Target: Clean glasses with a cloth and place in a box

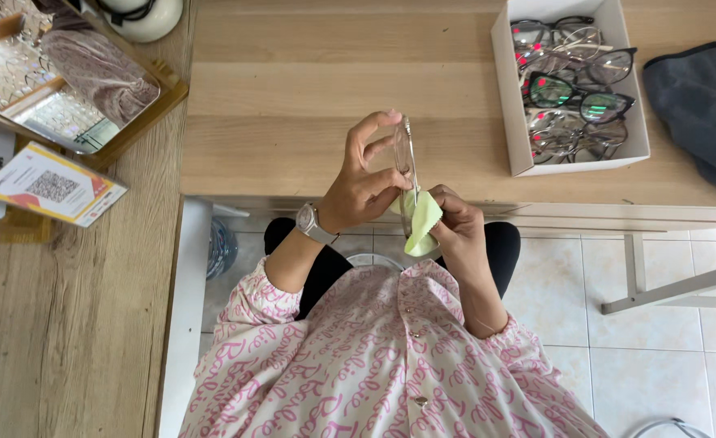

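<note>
Hands pinching: left hand clear glasses, right hand green cloth; white box beside; card, probably leaflet, left.

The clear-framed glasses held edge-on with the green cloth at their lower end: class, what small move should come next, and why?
Probably slide the green cloth up the clear-framed glasses: the right hand pinches it at the lower end only, while the left hand steadies the frame.

At upper right, a white box of assorted glasses sits on the wooden desk, with a dark grey cloth beside it. A framed mirror leans at upper left, above a printed card. White floor tiles fill the lower right.
</note>
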